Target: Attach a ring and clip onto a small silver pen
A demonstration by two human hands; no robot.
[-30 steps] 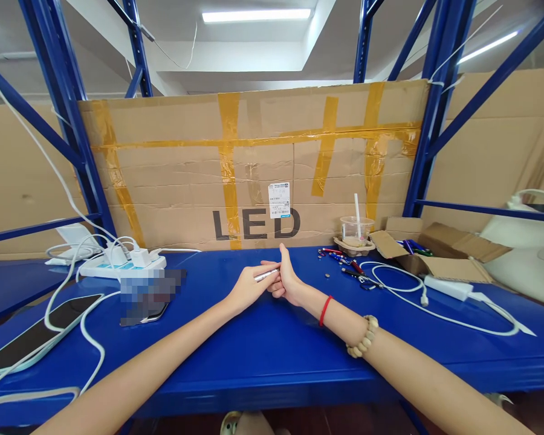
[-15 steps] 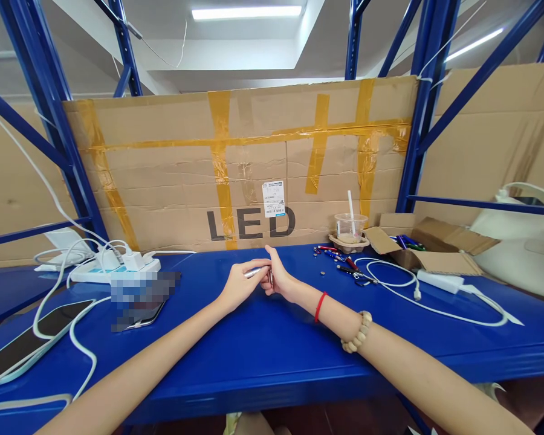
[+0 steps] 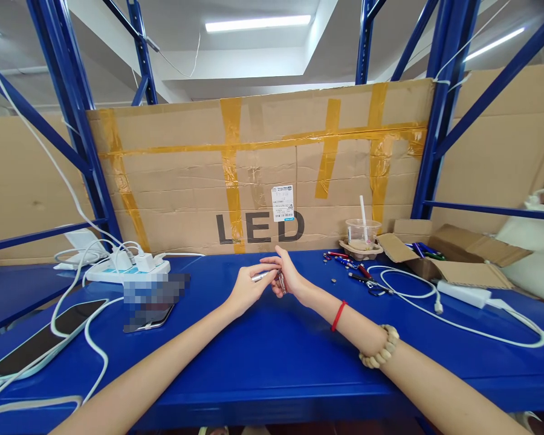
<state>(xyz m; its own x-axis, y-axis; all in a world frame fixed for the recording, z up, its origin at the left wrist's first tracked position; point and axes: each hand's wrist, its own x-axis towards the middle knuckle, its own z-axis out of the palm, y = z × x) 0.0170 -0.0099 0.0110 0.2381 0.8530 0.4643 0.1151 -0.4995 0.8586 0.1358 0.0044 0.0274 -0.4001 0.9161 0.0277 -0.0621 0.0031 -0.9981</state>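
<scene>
My left hand [image 3: 248, 289] has its fingers closed around a slim silver pen part [image 3: 259, 277], whose end sticks out toward the left. Facing it, my right hand [image 3: 292, 277] holds a short, dark, shiny pen part [image 3: 281, 281] pointing downward at its fingertips. The fingers of both hands meet above the middle of the blue table [image 3: 263, 356]. How the two parts sit inside the fingers is partly hidden. To the right lie scattered small pen pieces [image 3: 344, 260] in red and blue, and black-handled scissors [image 3: 370, 284].
An open cardboard box [image 3: 462, 275] with pens stands at the right, beside a plastic cup [image 3: 363, 232] in a carton holder. A white cable with an adapter [image 3: 463, 294] lies nearby. At left are a power strip [image 3: 104, 272], phones [image 3: 40, 341] and cables.
The view has shifted slightly, so the scene sits farther right. My hands stay together; the dark part in my right hand shows more clearly, and the right fingers have moved a little.
</scene>
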